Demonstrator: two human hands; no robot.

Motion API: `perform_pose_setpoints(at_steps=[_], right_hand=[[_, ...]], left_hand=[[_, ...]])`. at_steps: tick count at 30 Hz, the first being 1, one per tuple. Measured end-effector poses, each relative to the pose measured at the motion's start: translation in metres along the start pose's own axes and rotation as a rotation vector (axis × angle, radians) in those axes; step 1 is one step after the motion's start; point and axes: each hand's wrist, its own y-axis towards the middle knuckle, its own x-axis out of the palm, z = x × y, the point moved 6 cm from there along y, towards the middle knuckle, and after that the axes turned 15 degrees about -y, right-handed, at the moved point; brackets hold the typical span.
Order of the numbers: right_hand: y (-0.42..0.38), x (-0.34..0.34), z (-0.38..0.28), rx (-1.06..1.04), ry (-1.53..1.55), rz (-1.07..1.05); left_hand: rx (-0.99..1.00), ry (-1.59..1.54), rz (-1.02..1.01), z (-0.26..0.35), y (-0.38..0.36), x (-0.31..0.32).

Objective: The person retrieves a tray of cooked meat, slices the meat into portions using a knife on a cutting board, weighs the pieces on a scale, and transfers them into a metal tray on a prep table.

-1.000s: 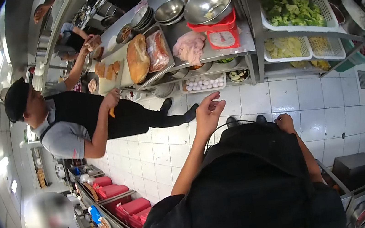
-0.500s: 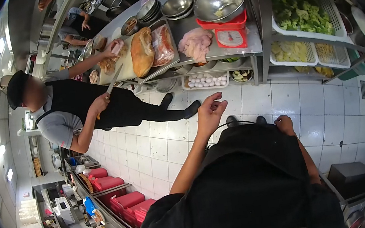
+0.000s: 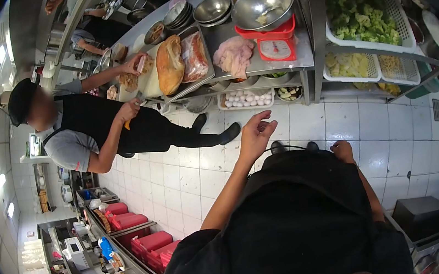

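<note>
My left hand (image 3: pixel 257 135) is raised above the tiled floor, its fingers apart and slightly bent, holding nothing. Lower and to the right, close to the black clothing on my body, my right hand (image 3: pixel 342 151) has its fingers curled in, with nothing visible in it. Neither hand touches the steel counter (image 3: pixel 298 59). Beyond my left hand, a tray of eggs (image 3: pixel 248 99) sits under the counter. On the counter lie pale pink meat (image 3: pixel 234 56), a red scale (image 3: pixel 277 49) beneath a steel bowl (image 3: pixel 264 2), a large yellowish piece of meat (image 3: pixel 169 66) and wrapped meat (image 3: pixel 194 56).
A co-worker (image 3: pixel 101 122) stands at the left with a knife (image 3: pixel 141 103), one hand at food on the counter. Baskets of broccoli (image 3: pixel 364 18) and cut vegetables (image 3: pixel 351 66) fill the right shelves. Red containers (image 3: pixel 153 243) stand lower left.
The co-worker's knife hand has moved up and right, toward the counter, and less of the blade shows. My own hands have barely moved; the view has shifted slightly.
</note>
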Motion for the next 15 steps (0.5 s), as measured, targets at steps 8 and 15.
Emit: perform_pose_setpoints(at_steps=[8,15], right_hand=[[0.003,0.001,0.011,-0.010,-0.012,-0.010],[0.005,-0.012,0.008,0.000,0.004,0.011]], left_hand=[[0.028,0.030,0.013,0.008,0.007,0.002],[-0.005,0.025,0.025,-0.002,0.008,-0.002]])
